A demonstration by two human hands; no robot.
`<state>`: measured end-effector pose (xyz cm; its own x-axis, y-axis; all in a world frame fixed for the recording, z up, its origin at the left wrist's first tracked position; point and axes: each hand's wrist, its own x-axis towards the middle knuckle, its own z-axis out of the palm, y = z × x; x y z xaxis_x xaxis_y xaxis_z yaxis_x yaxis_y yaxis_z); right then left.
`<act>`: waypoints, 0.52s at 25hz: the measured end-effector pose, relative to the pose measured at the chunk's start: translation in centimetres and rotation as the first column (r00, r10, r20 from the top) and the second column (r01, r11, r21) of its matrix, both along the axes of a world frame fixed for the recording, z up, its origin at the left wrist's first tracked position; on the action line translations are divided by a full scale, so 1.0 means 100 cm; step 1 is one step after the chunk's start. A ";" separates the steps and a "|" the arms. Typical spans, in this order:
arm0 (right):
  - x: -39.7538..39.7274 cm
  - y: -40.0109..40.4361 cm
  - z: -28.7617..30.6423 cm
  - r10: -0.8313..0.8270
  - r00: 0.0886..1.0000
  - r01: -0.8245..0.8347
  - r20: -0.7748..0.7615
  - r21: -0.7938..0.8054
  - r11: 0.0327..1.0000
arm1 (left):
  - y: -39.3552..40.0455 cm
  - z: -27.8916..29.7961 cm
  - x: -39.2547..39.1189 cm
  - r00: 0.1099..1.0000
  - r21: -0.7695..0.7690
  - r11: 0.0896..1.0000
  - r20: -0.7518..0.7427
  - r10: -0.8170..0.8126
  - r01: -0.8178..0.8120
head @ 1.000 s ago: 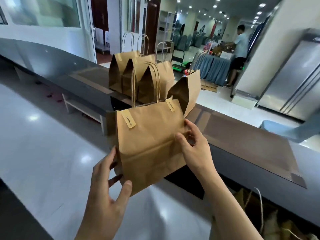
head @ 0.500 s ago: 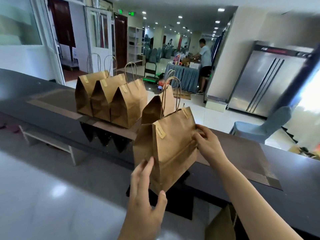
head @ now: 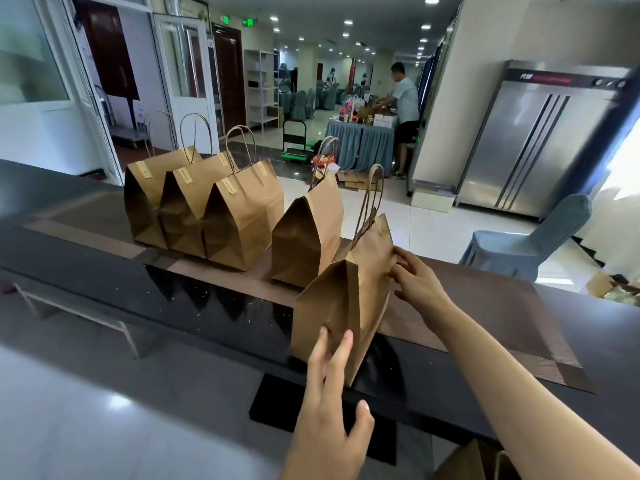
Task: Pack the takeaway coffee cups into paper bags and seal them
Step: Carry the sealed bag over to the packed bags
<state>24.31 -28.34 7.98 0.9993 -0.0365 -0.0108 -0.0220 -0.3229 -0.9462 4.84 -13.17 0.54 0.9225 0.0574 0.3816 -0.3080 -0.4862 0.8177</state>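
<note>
Five sealed paper bags stand on the dark tabletop (head: 104, 258). Nearest bag (head: 346, 306) sits at the near end of the row, beside the fourth bag (head: 304, 237). Left hand (head: 329, 420) touches its lower side with straight fingers; right hand (head: 419, 282) rests open-fingered against its far face, neither grip closed.

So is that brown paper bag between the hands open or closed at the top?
Closed: the brown paper bag is folded to a peak, a pale sticker over its top edge. Left hand and right hand touch its sides.
</note>
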 end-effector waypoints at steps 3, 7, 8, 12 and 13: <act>0.014 0.000 -0.004 0.003 1.000 -0.003 0.003 0.022 1.000 | -0.005 -0.002 0.017 0.999 0.017 0.999 -0.025 -0.040 0.040; 0.026 0.001 -0.012 0.007 1.000 -0.007 0.011 0.010 1.000 | -0.008 0.002 0.043 0.994 0.016 0.996 -0.060 -0.089 0.091; 0.028 0.001 -0.014 0.008 1.000 -0.008 0.010 0.006 1.000 | -0.009 0.003 0.049 0.992 0.010 0.995 -0.073 -0.098 0.099; 0.033 0.004 -0.020 0.006 1.000 -0.006 -0.001 0.023 1.000 | -0.009 0.006 0.071 0.987 -0.015 0.992 -0.098 -0.125 0.124; 0.034 0.005 -0.020 0.005 1.000 -0.005 -0.003 0.033 0.999 | -0.010 0.007 0.076 0.986 -0.015 0.991 -0.105 -0.130 0.130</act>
